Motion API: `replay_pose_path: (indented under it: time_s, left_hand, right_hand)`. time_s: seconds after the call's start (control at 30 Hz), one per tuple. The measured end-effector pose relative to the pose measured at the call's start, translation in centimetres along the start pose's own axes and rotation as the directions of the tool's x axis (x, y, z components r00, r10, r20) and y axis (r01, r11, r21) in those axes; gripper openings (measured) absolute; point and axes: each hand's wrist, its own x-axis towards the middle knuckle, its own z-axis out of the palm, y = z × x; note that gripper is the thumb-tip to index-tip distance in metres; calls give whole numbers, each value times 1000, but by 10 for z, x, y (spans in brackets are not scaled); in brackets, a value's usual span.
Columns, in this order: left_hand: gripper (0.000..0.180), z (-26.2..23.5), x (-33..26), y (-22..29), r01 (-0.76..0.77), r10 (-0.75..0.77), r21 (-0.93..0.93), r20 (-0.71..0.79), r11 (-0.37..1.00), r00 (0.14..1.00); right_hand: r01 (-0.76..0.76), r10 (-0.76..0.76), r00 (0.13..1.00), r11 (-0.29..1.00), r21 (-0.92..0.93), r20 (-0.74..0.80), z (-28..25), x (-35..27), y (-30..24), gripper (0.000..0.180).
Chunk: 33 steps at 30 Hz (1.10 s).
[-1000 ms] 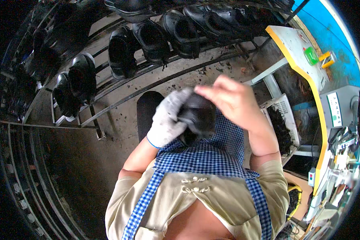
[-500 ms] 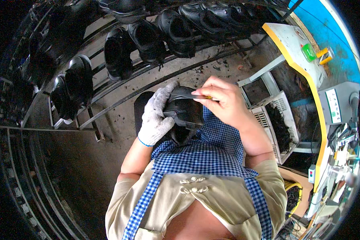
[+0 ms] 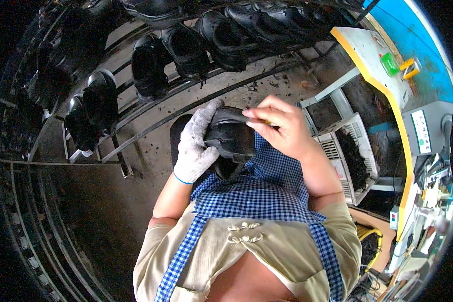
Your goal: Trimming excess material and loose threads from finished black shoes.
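A black shoe [image 3: 230, 137] rests over my lap, on the blue checked apron. My left hand [image 3: 195, 146], in a white knitted glove with a blue cuff edge, is wrapped round its left side. Bare and pinched closed, my right hand [image 3: 283, 125] is at the shoe's far right edge. Between its fingers is a slim knife with a yellowish handle [image 3: 268, 122]; most of the knife is hidden by the fingers, and its blade hardly shows against the dark shoe.
Ahead, a metal rack bears several black shoes [image 3: 185, 53], with more shoes [image 3: 98, 93] at the left. A white plastic crate [image 3: 366, 136] with dark scraps stands right of me. Beside it is a yellow-edged table [image 3: 360, 48] carrying a green object [image 3: 389, 64] and a grey box [image 3: 430, 128].
The knife blade, plainly seen lying across the shoe earlier, now hardly shows. My right fingers have shifted slightly at the shoe's edge; my left hand keeps its hold.
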Motion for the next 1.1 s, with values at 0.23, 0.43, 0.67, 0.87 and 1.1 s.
replay_pose_path:
  time_s: [0.23, 0.43, 0.67, 0.87, 1.1]
  left_hand:
    - [66, 1, 0, 11, -53, 61, 220, -28, 974, 998]
    - [65, -1, -4, 9, -46, 49, 75, -47, 996, 998]
    - [71, 0, -1, -12, 66, -79, -153, -81, 986, 994]
    - [66, -27, 8, -12, 136, -172, -240, -135, 961, 976]
    - [41, -51, 4, 4, -97, -561, -936, -284, 339, 778]
  right_hand:
    - [89, -33, 990, 903, -420, 139, -2, -1, -23, 31]
    - [-78, 78, 995, 997, -6, 70, 9, 1, -9, 14]
    - [-169, 243, 966, 336, 927, 88, 14, -13, 14, 10]
    - [-379, 391, 911, 919, 106, -130, 37, -41, 48, 21]
    - [-546, 505, 798, 837, 39, 329, 75, -82, 16, 47]
